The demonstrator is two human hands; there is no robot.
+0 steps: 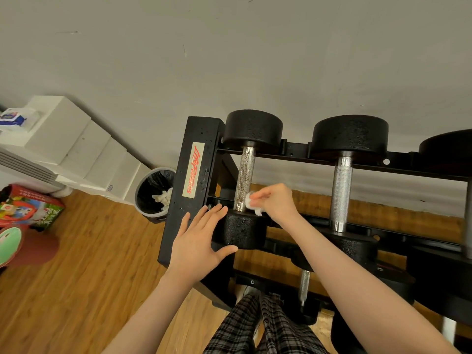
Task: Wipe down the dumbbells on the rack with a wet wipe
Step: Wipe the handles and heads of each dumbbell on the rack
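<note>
- I am on the first dumbbell (pixel 244 175), the leftmost on the rack's (pixel 187 185) top tier, at about 12 o'clock from my body.
- My right hand (pixel 274 200) pinches the wet wipe (pixel 251 203) and presses it to the lower end of the knurled steel handle, just above the near head.
- My left hand (pixel 198 238) lies flat with fingers spread against the near head, at 9 o'clock of the wipe, steadying it.
- My judgement: the job is early. Whether this dumbbell's heads are already wiped, I cannot tell.
- Left to do, as I judge it: the second dumbbell (pixel 343 185) at 3 o'clock, a third cut off at the right edge, and those on the lower tiers.
- There is no table; the rack stands on a wooden floor (pixel 84 272) against a grey wall.
- At 9 o'clock of the rack sits a bin (pixel 143 203) with a black liner and crumpled white wipes inside.
- Farther toward 10 o'clock a wipe packet (pixel 15 118) rests on a white unit.
</note>
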